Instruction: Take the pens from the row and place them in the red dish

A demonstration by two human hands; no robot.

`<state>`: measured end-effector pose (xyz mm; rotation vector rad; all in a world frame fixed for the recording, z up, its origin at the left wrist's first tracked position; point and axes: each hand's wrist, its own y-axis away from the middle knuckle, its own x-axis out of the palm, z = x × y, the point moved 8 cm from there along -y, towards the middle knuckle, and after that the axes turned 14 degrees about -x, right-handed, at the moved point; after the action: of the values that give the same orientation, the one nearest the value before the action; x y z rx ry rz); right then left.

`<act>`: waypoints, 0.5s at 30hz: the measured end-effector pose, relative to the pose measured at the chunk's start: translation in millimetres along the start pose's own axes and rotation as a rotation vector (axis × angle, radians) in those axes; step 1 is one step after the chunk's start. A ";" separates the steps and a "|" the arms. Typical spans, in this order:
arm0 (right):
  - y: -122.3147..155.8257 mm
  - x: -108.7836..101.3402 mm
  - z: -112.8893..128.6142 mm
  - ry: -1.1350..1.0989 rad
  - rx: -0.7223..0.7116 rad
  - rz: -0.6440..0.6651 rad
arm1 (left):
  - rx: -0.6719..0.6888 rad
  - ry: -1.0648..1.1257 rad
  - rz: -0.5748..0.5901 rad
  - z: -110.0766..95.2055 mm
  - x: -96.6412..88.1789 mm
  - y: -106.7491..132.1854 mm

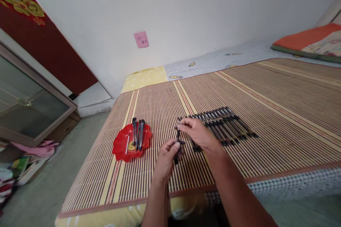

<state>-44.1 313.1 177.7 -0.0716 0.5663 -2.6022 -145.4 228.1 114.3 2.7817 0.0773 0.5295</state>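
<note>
Both my hands are over the striped mat, closed on a dark pen [178, 134] held roughly upright. My left hand [166, 156] grips its lower part between thumb and fingers. The upper end is pinched by the fingertips of my right hand [198, 133]. A short dark piece sticks out sideways by my left thumb; whether it belongs to the pen I cannot tell. Just right of my hands lies a long row of black pens [226, 127], side by side, partly hidden by my right hand. To the left, a red scalloped dish [119, 145] holds several pens [142, 133] and a thin white stick [127, 144].
The striped mat [149, 181] covers a bed against a white wall. A pink note [141, 39] is stuck to the wall. Folded orange bedding [306, 39] lies at the far right. On the left are a glass-doored cabinet [29, 99] and piled items on the floor.
</note>
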 end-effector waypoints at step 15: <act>1.7 -10.3 -36.2 1.055 0.032 0.121 | 0.114 0.319 -0.348 -9.0 -43.6 -0.4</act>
<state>-39.6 330.2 144.5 1.3474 0.8143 -2.3519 -189.2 226.3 106.9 2.6757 0.6659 0.8893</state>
